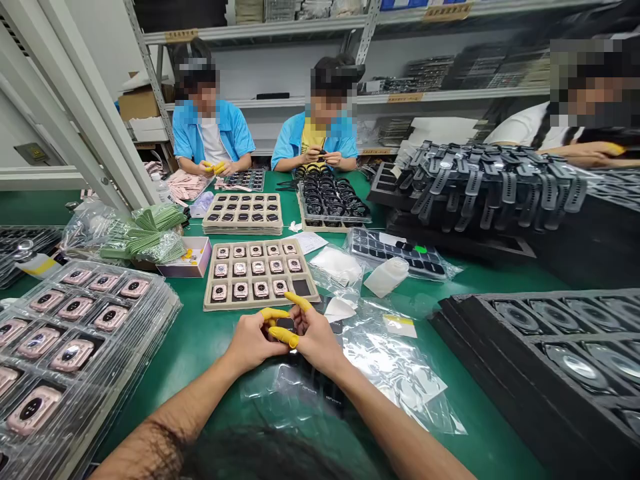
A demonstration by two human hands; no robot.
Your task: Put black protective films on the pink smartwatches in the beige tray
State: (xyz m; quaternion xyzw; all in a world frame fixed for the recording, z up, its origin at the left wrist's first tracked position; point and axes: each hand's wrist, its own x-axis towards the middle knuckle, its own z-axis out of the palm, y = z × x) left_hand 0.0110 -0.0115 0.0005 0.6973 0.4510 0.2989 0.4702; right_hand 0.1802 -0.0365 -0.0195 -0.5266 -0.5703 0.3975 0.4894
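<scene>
At nr side of green worktop (191, 327), both forearms come in from bottom of view, angled inward; hands meet just below a beige tray (230, 306). L hand (250, 340) & R hand (320, 338) wear yellow finger covers (299, 301); R index sticks out fwd & L over tray's front edge, other R fingers bent. Worktop's crowded: pink watch cases (258, 267) in the beige tray, stacked clear trays (161, 293) on L, dark foam trays (480, 370) on R, clear plastic bags (385, 363) beside R forearm. Green straps (155, 233) upper L, grey straps (473, 187) upper R. Two co-workers (227, 127) in blue shirts opp., third person (520, 127) far R; metal shelving (280, 32) behind. Small black piece (286, 324) w/ pale lettering sits btwn the hands, fingers of both closed on it; lettered face twd camera, exact contact pts partly hidden.
</scene>
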